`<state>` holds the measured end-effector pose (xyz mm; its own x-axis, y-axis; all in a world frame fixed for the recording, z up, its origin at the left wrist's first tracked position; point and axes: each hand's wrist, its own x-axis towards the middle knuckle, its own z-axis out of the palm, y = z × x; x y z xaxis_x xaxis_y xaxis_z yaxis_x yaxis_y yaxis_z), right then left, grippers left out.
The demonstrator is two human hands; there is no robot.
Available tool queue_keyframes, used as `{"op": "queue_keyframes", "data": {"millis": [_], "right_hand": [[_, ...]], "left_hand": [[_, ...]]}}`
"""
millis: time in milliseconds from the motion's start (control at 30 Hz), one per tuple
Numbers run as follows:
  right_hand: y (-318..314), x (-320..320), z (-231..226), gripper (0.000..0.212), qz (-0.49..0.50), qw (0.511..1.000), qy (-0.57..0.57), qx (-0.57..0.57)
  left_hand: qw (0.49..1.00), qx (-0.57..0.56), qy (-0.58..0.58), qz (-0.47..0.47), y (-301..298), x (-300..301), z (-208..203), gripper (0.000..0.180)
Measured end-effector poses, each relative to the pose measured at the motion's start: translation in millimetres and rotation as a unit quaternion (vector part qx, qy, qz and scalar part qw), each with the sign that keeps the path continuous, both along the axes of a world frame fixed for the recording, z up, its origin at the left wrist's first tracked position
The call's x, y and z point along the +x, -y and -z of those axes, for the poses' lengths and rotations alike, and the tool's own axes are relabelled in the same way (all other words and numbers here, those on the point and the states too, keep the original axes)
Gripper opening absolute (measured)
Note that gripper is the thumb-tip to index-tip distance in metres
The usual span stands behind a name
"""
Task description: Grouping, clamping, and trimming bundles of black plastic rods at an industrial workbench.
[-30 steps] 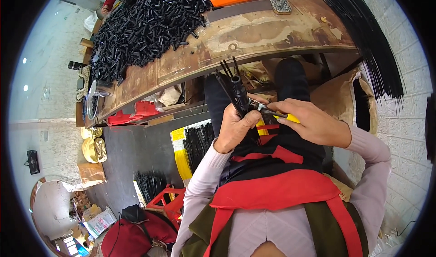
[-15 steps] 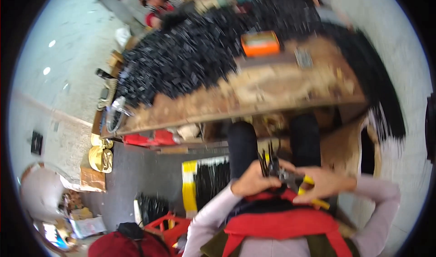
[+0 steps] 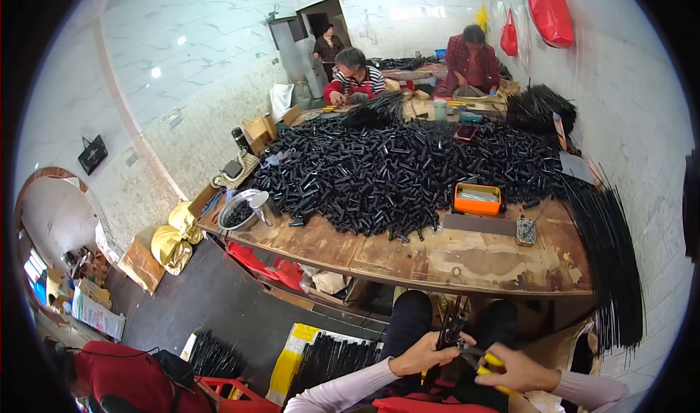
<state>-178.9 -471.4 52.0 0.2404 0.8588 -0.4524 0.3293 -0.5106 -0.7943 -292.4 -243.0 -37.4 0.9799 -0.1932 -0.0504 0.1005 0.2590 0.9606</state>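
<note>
My left hand [image 3: 429, 355] is closed around a bundle of thin black rods [image 3: 452, 324], held upright over my lap below the table's front edge. My right hand [image 3: 523, 371] grips pliers with yellow handles [image 3: 493, 360]. The pliers' metal jaws point left, close to the fingers of my left hand and the lower part of the bundle. Whether the jaws touch a rod is too small to tell.
A wooden table [image 3: 408, 260] carries a large heap of short black pieces [image 3: 372, 172], an orange box [image 3: 477, 199] and a small metal tin [image 3: 526, 231]. Long black rods [image 3: 612, 260] hang over its right end. Several people work nearby, one [image 3: 138, 380] at lower left.
My view has tilted up, bringing the far people and wall into sight. Both hands now appear lower in the picture, still holding the rods and the pliers close together.
</note>
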Motion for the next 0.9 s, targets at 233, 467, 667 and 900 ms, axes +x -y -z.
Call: {"op": "queue_keyframes", "data": {"millis": [233,467,667,900], "right_hand": [[-11,15,-9,0.04,-0.07,0.984,0.137,0.088],[-12,19,11,0.043,-0.024,0.933,0.286,0.218],[-13,14,-20,0.041,-0.022,0.985,-0.169,-0.038],[-5,8,36,0.058,0.043,0.92,0.331,0.203]], "left_hand": [[0.999,-0.043,0.002,-0.032,0,2,-9,0.049],[0.996,-0.021,-0.012,-0.086,0,12,-2,0.045],[0.998,-0.04,0.009,-0.043,-2,-3,-1,0.044],[0.996,0.029,0.021,-0.085,1,7,-3,0.03]]}}
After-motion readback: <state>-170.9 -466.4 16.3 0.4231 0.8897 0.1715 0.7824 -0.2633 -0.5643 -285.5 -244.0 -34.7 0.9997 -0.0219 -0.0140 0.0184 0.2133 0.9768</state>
